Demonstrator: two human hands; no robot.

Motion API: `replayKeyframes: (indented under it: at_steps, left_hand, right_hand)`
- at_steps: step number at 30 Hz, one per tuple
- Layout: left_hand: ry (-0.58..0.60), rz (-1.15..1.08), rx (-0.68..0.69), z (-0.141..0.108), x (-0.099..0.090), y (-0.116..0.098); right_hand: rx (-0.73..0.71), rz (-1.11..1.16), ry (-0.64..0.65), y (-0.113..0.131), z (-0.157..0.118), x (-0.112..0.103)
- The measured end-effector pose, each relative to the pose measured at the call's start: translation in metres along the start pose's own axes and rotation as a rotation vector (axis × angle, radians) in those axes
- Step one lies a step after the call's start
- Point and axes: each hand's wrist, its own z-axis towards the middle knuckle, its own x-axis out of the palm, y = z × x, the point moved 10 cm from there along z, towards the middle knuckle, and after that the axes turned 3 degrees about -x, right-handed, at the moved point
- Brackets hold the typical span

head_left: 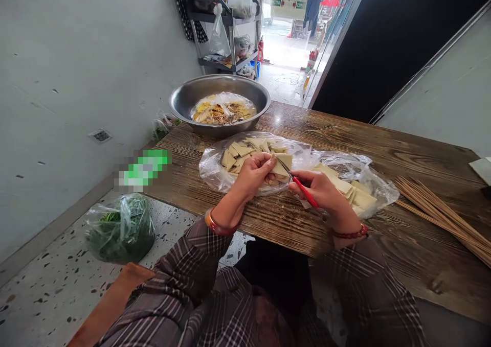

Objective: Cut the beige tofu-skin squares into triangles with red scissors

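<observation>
While left hand [259,172] pinches pale sheet [283,165] | right hand [316,187] grips red-handled scissors [304,189] across it

The scissors [305,190] have bright red handles.

Bowl [183,104] = metal, smooth w/ dull sheen; tabletop [284,224] = wood, rough grain, part glossy nr bowl; bags [213,170] on it = clear plastic, glossy, crinkled; checked sleeves [184,265] = cloth, matt; scissors' handle [307,193] = red, smooth

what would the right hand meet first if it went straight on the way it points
Most likely the pale sheet pinched in the left hand, though depth is unclear.
</observation>
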Motion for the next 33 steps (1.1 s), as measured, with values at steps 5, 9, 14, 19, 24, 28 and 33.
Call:
replayKeyframes:
  at_steps: [5, 9, 14, 19, 24, 28, 33]
  left_hand:
    - [0.028, 0.023, -0.008, -0.001, 0.004, 0.0]
    - [0.034, 0.026, -0.009, 0.0, 0.004, 0.001]
    - [0.037, 0.031, -0.022, -0.001, 0.005, 0.001]
    - [-0.051, 0.035, -0.007, 0.0, -0.004, -0.001]
    - [-0.329, 0.158, 0.212, -0.002, -0.035, -0.021]
    - [-0.462, 0.407, 0.383, -0.009, -0.043, -0.04]
    - [-0.516, 0.616, 0.445, -0.017, -0.035, -0.052]
  right_hand:
    - [0.013, 0.018, -0.01, -0.002, 0.001, 0.001]
    - [0.005, 0.001, -0.036, 0.0, 0.001, -0.002]
    - [0.001, -0.055, -0.059, 0.001, 0.002, -0.006]
    - [0.086, 0.138, -0.184, -0.006, 0.001, -0.017]
    - [0.1, 0.34, -0.437, -0.012, -0.005, -0.044]
    - [0.078, 0.444, -0.53, -0.014, -0.011, -0.056]
    - [0.011, 0.491, -0.662, -0.016, -0.018, -0.077]
